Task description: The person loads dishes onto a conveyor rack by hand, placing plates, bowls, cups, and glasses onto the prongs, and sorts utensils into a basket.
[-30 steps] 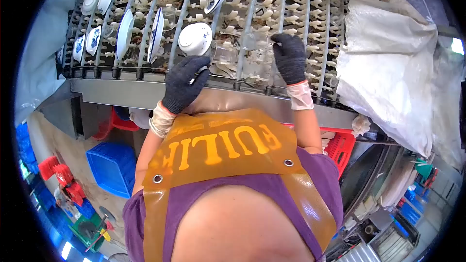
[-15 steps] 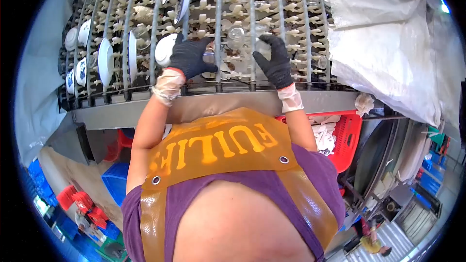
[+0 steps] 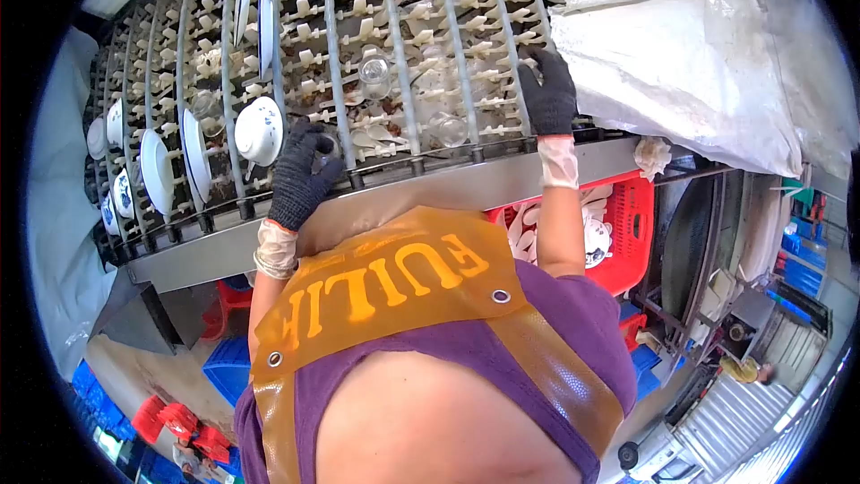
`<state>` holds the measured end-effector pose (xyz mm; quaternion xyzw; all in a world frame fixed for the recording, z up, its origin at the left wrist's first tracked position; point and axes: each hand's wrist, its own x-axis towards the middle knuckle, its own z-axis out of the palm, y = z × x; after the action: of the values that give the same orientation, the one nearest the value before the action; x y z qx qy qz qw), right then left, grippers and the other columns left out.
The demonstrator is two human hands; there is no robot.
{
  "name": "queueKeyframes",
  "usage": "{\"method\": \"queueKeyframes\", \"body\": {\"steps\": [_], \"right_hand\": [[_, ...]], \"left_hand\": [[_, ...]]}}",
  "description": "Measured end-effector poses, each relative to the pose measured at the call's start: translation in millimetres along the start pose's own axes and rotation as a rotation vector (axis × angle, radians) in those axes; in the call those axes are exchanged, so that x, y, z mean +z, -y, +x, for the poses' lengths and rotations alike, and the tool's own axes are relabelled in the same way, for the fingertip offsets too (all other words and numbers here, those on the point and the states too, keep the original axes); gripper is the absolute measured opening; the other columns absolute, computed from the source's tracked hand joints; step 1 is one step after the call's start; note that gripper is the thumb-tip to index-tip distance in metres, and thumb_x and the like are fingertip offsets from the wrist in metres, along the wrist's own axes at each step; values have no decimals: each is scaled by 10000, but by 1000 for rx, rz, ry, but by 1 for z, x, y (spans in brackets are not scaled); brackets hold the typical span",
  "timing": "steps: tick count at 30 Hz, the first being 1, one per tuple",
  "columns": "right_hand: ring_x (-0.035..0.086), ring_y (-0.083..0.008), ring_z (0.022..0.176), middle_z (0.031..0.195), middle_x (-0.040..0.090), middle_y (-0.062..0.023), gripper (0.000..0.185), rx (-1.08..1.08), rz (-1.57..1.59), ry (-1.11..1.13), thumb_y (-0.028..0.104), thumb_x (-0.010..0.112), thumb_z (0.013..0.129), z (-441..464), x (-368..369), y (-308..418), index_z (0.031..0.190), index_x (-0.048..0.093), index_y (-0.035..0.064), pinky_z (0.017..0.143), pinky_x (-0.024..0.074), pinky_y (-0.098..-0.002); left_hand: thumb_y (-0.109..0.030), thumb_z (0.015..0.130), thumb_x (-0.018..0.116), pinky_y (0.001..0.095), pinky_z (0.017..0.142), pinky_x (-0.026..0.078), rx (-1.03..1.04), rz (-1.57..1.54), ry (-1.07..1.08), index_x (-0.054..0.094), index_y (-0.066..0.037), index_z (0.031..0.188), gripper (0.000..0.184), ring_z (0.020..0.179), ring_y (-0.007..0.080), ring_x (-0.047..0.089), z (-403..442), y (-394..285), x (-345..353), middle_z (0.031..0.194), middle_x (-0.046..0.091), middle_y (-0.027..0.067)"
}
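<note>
My left hand [image 3: 305,172], in a dark knit glove, is low on the pegged conveyor rack [image 3: 421,58]. Its fingers curl around a clear glass [image 3: 329,149], partly hidden by the glove. Left of it a white patterned bowl [image 3: 259,131] leans among the pegs. White spoons [image 3: 376,136] and another glass [image 3: 448,129] lie to the right of this hand. My right hand [image 3: 548,97], also gloved, reaches to the rack's right edge beside the white plastic sheet [image 3: 663,63]. Its fingers are apart, and I see nothing held there.
Plates [image 3: 156,170] and small bowls [image 3: 124,194] stand in the left rows. A glass jar [image 3: 374,73] sits mid-rack. A metal ledge [image 3: 376,195] runs along the front. Below it, a red basket [image 3: 634,233] holds white crockery. A crumpled cloth [image 3: 652,158] is on the ledge's right.
The view has shifted, so the rack and dishes appear farther left. My right hand has moved right to the rack's edge. My left hand has come lower, still by the glass.
</note>
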<state>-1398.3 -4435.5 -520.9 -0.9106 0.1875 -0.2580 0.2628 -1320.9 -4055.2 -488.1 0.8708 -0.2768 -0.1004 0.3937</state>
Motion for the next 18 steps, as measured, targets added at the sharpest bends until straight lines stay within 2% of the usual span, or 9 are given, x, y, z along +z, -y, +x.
{"method": "queueKeyframes", "body": {"steps": [3, 5, 9, 10, 11, 13, 15, 17, 18], "right_hand": [[538, -317, 1004, 1053, 580, -162, 408, -34, 13, 41, 258, 677, 732, 40, 28, 11, 1065, 582, 41, 871, 425, -389], [483, -339, 1107, 1194, 511, -195, 603, -97, -194, -90, 338, 687, 713, 82, 66, -12, 1193, 498, 26, 940, 387, -397], [400, -369, 1202, 1307, 405, -233, 969, 162, -118, 163, 447, 730, 625, 167, 113, -64, 1353, 266, 6, 1000, 341, -392], [385, -351, 1225, 1331, 380, -234, 1025, 256, -183, 258, 483, 733, 610, 175, 116, -60, 1369, 236, 6, 1008, 337, -375], [382, -327, 1237, 1358, 354, -219, 1043, 316, -225, 379, 518, 722, 611, 187, 114, -59, 1369, 230, -2, 1009, 336, -366], [401, -320, 1224, 1364, 355, -204, 1031, 156, -266, 479, 544, 711, 606, 203, 106, -54, 1365, 257, 15, 1003, 343, -368], [498, -314, 1135, 1276, 466, -189, 827, -97, -300, 592, 449, 717, 613, 203, 102, -29, 1298, 407, 104, 945, 410, -384], [545, -313, 1071, 1181, 545, -173, 742, -198, -437, 815, 405, 725, 600, 185, 76, 34, 1235, 479, 111, 908, 439, -386], [554, -311, 1047, 1141, 568, -169, 722, -324, -487, 815, 401, 720, 606, 173, 79, 44, 1221, 485, 105, 883, 449, -385]], "left_hand": [[-103, 704, 665, 378, 826, 450, 40, 93, 79, 576, -31, 878, 209, 977, 354, 540, -14, -2, 0, 1107, 528, 190], [-106, 712, 666, 376, 831, 451, -28, 8, 46, 584, -36, 914, 230, 985, 348, 546, -21, -2, -1, 1114, 529, 192], [-94, 723, 651, 388, 807, 463, 53, 226, -159, 591, -19, 951, 248, 957, 328, 563, -34, -11, -13, 1094, 546, 181], [-90, 724, 647, 386, 809, 462, -59, 188, -166, 592, -12, 949, 245, 937, 325, 571, -42, -4, -12, 1086, 552, 176], [-90, 724, 647, 386, 809, 462, -62, 195, -187, 592, -12, 949, 245, 937, 325, 571, -50, 2, -14, 1086, 552, 176], [-95, 721, 650, 376, 812, 459, -15, 330, -294, 599, -17, 942, 239, 921, 318, 576, -65, 7, -18, 1061, 565, 166], [-87, 725, 644, 375, 797, 460, -20, 400, -352, 604, -14, 922, 214, 905, 311, 578, -72, 6, -21, 1001, 590, 159], [-67, 729, 632, 375, 782, 462, 18, 434, -413, 608, -8, 906, 188, 887, 307, 580, -77, 4, -19, 948, 606, 158], [-61, 731, 630, 385, 787, 456, 16, 440, -418, 611, -9, 893, 171, 876, 309, 580, -76, 0, -18, 925, 611, 158]]}}
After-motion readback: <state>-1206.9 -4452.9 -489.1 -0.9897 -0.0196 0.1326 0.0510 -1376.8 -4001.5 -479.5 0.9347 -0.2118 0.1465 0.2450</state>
